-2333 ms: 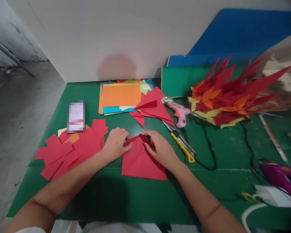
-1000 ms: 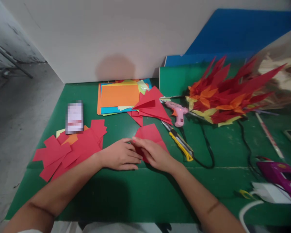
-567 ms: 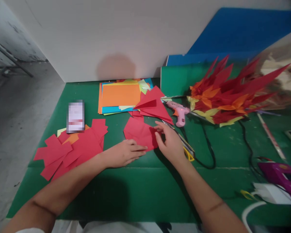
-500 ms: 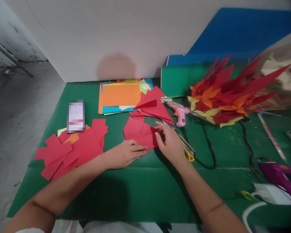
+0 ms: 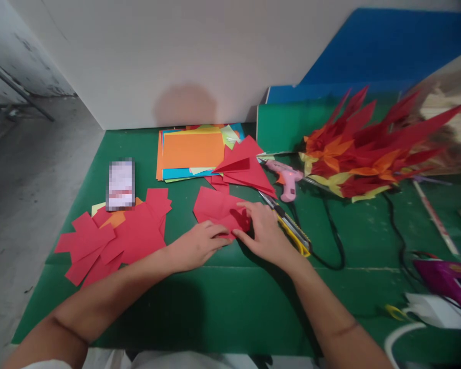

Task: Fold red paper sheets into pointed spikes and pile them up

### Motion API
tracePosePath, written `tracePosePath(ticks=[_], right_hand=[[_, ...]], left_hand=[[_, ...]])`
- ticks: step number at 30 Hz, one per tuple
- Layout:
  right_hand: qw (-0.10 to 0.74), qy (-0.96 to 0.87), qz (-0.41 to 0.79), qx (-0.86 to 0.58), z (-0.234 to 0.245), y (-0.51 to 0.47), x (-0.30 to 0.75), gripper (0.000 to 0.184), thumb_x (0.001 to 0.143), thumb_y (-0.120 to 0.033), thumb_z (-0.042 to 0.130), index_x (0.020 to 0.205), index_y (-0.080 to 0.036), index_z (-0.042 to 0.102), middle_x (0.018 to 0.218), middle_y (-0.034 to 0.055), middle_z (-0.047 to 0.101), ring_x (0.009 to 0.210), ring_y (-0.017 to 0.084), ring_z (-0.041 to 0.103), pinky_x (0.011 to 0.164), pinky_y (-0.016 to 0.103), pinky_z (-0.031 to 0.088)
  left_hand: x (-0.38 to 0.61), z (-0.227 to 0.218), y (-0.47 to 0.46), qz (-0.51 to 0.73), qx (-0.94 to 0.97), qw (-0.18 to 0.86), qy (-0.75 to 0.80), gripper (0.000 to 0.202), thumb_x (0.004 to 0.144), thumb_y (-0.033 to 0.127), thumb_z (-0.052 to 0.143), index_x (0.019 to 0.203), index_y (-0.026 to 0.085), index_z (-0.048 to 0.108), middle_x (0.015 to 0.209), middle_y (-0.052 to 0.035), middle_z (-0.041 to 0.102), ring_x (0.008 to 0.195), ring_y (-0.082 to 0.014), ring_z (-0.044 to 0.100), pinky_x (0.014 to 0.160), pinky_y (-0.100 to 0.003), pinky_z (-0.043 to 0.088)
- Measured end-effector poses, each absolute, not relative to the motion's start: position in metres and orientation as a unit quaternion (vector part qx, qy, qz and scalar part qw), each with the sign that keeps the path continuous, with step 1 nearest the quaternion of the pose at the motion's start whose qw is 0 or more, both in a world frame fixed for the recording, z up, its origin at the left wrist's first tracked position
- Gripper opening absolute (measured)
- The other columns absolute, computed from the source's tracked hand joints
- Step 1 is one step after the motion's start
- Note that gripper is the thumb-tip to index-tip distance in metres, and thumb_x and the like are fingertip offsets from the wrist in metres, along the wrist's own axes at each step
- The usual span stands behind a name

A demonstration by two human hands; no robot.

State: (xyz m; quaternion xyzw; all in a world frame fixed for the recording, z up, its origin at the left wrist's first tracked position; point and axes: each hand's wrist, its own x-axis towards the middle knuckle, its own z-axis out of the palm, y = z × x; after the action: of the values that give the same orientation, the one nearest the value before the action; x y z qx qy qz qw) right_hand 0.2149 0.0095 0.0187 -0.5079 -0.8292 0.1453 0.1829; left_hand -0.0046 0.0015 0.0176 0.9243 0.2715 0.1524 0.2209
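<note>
A folded red paper sheet (image 5: 215,207) lies on the green table cover (image 5: 230,307) in front of me. My left hand (image 5: 197,245) lies flat with its fingers stretched out, pressing the paper's near edge. My right hand (image 5: 263,233) rests on the paper's right side, fingers spread flat and pushing a fold down. A pile of folded red triangles (image 5: 244,166) lies just beyond the paper.
Cut red paper pieces (image 5: 115,233) and a phone (image 5: 120,183) lie at the left. A stack of coloured sheets (image 5: 194,151) sits at the back. A yellow utility knife (image 5: 290,228), pink glue gun (image 5: 286,179), black cord (image 5: 332,241) and a red-orange paper flower (image 5: 364,146) lie right.
The red paper went from a tall folded shape near me to a flatter piece farther back. My right hand shifted from its right corner onto the fold; my left hand stayed on the near edge.
</note>
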Motion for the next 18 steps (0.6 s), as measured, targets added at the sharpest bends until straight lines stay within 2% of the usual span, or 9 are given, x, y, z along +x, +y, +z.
tracePosePath(ticks=[7,13,18], right_hand=[[0.167,-0.831,0.149,-0.509,0.015,0.011,0.218,0.047,0.087,-0.042,0.053,0.127,-0.02,0.043,0.11,0.0133,0.054,0.097,0.03,0.049,0.081,0.042,0.039],[0.16,-0.834,0.146,-0.507,0.014,0.017,0.227,0.037,0.09,-0.025,0.044,0.127,-0.02,0.043,0.108,0.0127,0.054,0.096,0.028,0.05,0.081,0.043,0.042],[0.185,-0.835,0.146,-0.497,0.013,0.018,0.223,0.047,0.088,-0.012,0.037,0.134,-0.021,0.04,0.121,0.0141,0.052,0.109,0.028,0.05,0.087,0.045,0.043]], left_hand=[[0.0,0.014,-0.005,0.16,0.912,0.218,0.308,0.026,0.094,0.018,0.042,0.114,0.013,0.06,0.11,-0.0103,0.06,0.096,-0.0198,0.055,0.086,-0.034,0.047],[0.002,0.013,-0.01,0.162,0.909,0.209,0.322,0.027,0.095,0.017,0.039,0.109,0.014,0.062,0.109,-0.0112,0.06,0.092,-0.0196,0.055,0.082,-0.033,0.048],[0.007,0.007,-0.014,0.16,0.9,0.243,0.326,0.032,0.098,0.021,0.032,0.11,0.014,0.061,0.107,-0.011,0.06,0.089,-0.0197,0.055,0.08,-0.034,0.046]])
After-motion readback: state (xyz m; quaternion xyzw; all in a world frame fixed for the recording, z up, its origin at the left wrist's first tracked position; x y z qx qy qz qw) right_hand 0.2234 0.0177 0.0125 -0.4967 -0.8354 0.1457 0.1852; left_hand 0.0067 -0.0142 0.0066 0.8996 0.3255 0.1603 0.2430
